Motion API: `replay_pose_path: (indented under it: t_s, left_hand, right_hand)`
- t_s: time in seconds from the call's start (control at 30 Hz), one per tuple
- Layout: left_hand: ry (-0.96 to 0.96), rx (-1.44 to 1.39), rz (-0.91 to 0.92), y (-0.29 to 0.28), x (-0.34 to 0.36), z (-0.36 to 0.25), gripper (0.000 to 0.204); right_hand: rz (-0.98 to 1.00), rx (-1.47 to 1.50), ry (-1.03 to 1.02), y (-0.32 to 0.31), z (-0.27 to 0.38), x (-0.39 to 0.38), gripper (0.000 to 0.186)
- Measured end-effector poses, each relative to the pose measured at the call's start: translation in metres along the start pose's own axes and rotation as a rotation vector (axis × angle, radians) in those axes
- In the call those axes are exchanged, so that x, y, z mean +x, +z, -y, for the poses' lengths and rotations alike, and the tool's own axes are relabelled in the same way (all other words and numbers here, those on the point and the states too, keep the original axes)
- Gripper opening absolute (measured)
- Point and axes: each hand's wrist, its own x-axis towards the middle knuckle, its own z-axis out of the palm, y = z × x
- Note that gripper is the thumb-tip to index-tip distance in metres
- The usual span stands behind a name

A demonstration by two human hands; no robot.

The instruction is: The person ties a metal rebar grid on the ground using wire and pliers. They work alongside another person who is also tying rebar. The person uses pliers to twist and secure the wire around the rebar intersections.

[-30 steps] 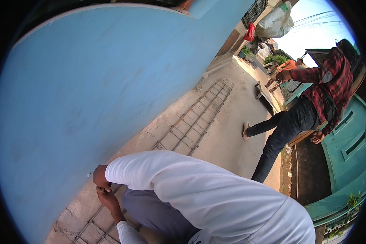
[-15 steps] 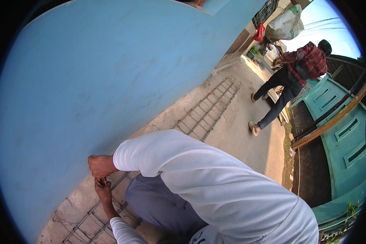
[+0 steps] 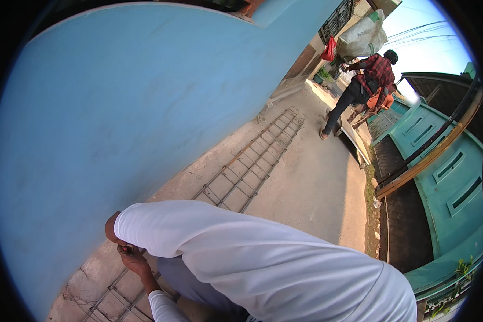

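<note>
My right hand (image 3: pixel 111 227) is bent down at the foot of the blue wall, curled closed, its fingers mostly hidden behind its own wrist and white sleeve. Just beneath it, my left hand (image 3: pixel 136 261) is closed, with fingers bent around a small dark thing that I cannot make out. The two hands are close together, nearly touching. Below them lies a long steel rebar cage (image 3: pixel 250 163), a ladder-like frame of bars and cross ties on the concrete. My sleeve and knee cover its middle stretch.
A blue wall (image 3: pixel 123 107) borders the cage on the left. Up the alley walks a person in a red checked shirt (image 3: pixel 378 70), near a low board-like platform (image 3: pixel 354 140) and another person in orange. A large white sack (image 3: pixel 364 36) hangs beyond. Right stands a teal fence (image 3: pixel 451 177).
The person in the checked shirt has walked farther up the alley, and a person in orange now shows. My right arm has dropped lower; the right hand has turned over and sits nearer the left.
</note>
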Motion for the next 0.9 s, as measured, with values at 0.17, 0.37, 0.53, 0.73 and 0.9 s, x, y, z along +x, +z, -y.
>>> replay_pose_path:
  t_s: [0.17,0.37,0.53,0.73,0.9]
  left_hand:
    - [0.004,-0.393,0.231,0.0,0.023,0.041,0.028]
    - [0.112,-0.263,0.344,-0.041,0.054,0.041,0.044]
    - [0.057,-0.289,0.389,-0.029,0.034,0.012,0.042]
    - [0.006,-0.267,0.143,-0.024,0.023,0.026,0.049]
    - [0.028,-0.068,-0.106,-0.013,0.006,0.004,0.062]
  right_hand:
    - [-0.183,-0.023,-0.079,0.01,-0.011,0.011,0.028]
    - [-1.028,-0.96,-0.421,0.006,-0.018,-0.03,0.027]
    - [-0.847,-0.968,-0.316,0.017,-0.021,-0.029,0.023]
    - [-0.582,-0.663,-0.289,-0.01,-0.003,-0.017,0.013]
    - [-0.067,-0.298,-0.13,-0.04,0.009,-0.006,0.029]
